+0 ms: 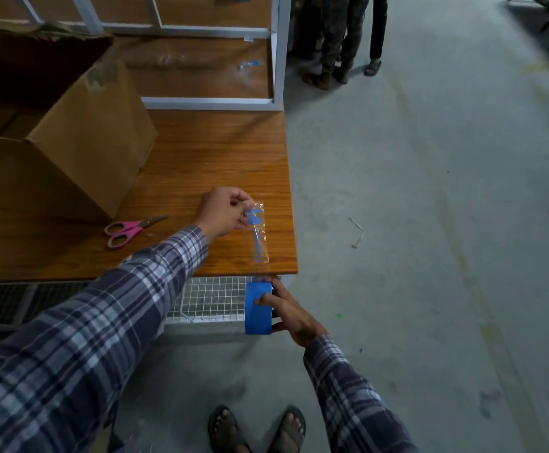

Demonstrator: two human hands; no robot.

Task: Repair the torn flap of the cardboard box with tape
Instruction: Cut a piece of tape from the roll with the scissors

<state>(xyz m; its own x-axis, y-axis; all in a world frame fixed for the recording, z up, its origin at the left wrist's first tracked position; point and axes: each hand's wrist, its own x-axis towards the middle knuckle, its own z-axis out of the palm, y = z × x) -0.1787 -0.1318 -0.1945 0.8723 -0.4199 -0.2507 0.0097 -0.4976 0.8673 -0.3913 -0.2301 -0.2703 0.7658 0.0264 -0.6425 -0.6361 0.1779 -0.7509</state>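
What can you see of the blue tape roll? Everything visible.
The blue roll of tape is seen edge-on, its broad outer band facing the camera, held just below the wooden table's front edge. The right hand grips it, one finger across the band. A clear strip of tape with blue print runs up from it, still attached, to the left hand, which pinches its free end.

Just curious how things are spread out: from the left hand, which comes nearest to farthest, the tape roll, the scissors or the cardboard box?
1. Tape roll, below the left hand, off the table edge.
2. Scissors, on its left.
3. Cardboard box, far left.
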